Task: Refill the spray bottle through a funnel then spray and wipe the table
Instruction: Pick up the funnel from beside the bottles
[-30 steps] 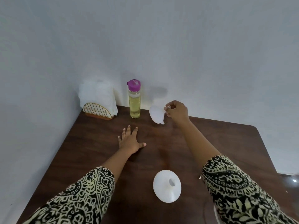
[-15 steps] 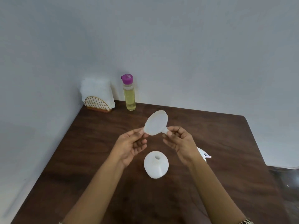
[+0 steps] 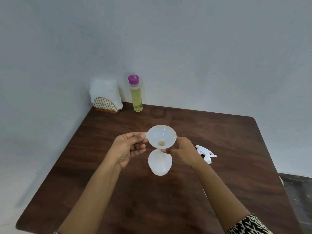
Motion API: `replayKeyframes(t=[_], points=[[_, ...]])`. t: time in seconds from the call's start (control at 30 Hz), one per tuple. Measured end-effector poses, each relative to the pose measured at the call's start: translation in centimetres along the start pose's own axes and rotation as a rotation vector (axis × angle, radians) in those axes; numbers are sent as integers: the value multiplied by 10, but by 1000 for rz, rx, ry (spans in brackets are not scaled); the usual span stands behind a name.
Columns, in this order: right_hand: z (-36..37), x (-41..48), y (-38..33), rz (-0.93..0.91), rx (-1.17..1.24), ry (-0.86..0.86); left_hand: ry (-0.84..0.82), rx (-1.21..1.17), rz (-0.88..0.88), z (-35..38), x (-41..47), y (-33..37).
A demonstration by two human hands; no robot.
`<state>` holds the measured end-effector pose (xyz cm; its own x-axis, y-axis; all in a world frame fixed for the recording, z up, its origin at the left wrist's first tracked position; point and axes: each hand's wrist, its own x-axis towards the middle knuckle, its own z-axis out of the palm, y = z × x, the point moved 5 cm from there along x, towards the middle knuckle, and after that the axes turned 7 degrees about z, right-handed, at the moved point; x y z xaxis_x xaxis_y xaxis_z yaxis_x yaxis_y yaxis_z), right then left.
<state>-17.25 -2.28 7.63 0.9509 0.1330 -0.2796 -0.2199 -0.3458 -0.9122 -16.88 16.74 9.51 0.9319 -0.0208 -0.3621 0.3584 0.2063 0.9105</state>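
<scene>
A dark wood-grain table (image 3: 228, 132) with rounded corners fills a corner of plain grey walls (image 3: 168, 48). Far left stand a gold wire napkin holder (image 3: 105, 104) and a slim purple-capped bottle (image 3: 135, 97) of yellow liquid. The left hand (image 3: 128, 149) pinches the tab of the translucent funnel (image 3: 162, 135), whose spout is at the mouth of the round white spray bottle (image 3: 160, 163) mid-table. The right hand (image 3: 184, 152) pinches its stem. A white trigger head (image 3: 206, 153) lies just right.

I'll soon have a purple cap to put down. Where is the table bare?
Bare: the far right stretch of the table, from the refill bottle to the right corner; the left side below the napkin holder; the near strip along the front edge. Crowded: the middle, where the left hand and right hand hold the funnel over the spray bottle, trigger head beside.
</scene>
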Motion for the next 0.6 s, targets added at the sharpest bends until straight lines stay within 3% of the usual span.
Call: replayKeyframes(t=[0.2, 0.47, 0.6], points=[[2, 4, 16, -7, -98, -48, 38, 74, -3, -2, 1, -10], [-32, 7, 20, 34, 24, 170, 30, 207, -52, -7, 0, -19], [-42, 22, -11, -10, -37, 203, 79, 331, -73, -20, 1, -14]])
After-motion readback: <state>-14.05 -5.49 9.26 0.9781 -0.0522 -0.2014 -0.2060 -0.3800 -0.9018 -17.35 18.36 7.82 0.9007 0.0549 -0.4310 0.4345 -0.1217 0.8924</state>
